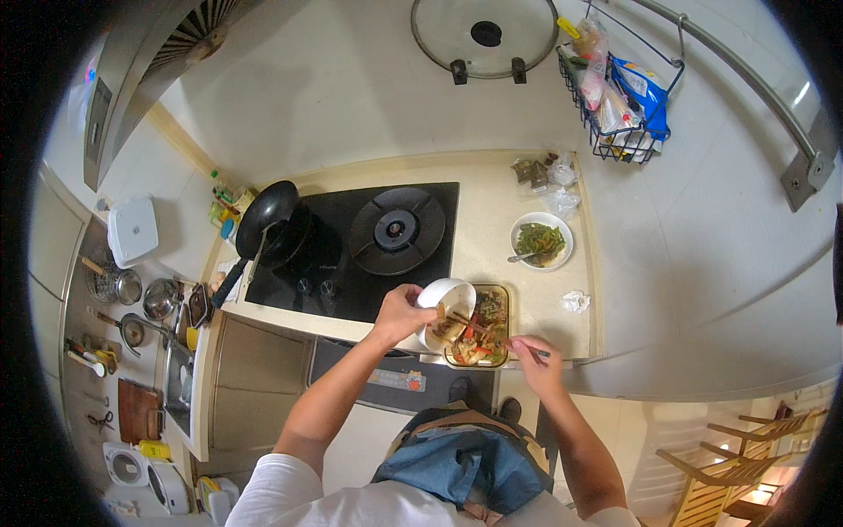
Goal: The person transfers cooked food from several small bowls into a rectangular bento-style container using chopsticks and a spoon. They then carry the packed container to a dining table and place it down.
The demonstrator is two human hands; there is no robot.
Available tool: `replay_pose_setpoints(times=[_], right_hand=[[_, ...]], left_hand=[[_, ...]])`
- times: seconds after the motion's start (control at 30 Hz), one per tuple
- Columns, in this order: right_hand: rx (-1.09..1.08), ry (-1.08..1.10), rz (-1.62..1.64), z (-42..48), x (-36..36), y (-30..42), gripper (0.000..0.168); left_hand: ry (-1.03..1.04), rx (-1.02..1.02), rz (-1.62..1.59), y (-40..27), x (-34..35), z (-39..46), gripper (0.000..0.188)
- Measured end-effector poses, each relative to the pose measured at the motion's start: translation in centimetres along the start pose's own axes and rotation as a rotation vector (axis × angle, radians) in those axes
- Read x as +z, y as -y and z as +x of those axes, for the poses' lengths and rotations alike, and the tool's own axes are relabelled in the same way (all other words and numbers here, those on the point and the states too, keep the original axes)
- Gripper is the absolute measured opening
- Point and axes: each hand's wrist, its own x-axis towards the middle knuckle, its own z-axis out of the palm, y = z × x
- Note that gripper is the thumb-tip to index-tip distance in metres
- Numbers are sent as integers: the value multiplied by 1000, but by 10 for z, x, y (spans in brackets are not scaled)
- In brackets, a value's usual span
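Note:
My left hand grips the rim of a white bowl, tilted toward a rectangular glass container. Some food shows inside the bowl. Cooked food with red and pale pieces and dark greens fills the container, which sits at the counter's front edge. In my right hand is a pair of chopsticks, their tips at the bowl's mouth. Behind the container stands a white plate of green vegetables with a metal spoon in it.
A black gas cooktop lies left of the container, with a black wok on its left burner. A crumpled tissue and plastic bags are on the counter. A wire basket and glass lid hang on the wall.

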Motion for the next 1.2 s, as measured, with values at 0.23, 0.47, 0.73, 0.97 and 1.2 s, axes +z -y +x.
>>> replay_pose_setpoints(times=[0.23,0.47,0.73,0.97,1.2], right_hand=[[144,-41,120,-18,-12,15,14],[157,-78,333,3,20,22,21],[253,2,198,-16,-4,2,20],[194,-21,235,-15,6,24,17],[200,14,176,-14,7,20,14]], left_hand=[[59,39,4,-2,2,-2,52],[93,-12,-225,19,4,0,44],[118,-84,-363,19,3,-3,34],[66,24,-277,28,8,-2,42],[2,102,-107,13,13,-5,52]])
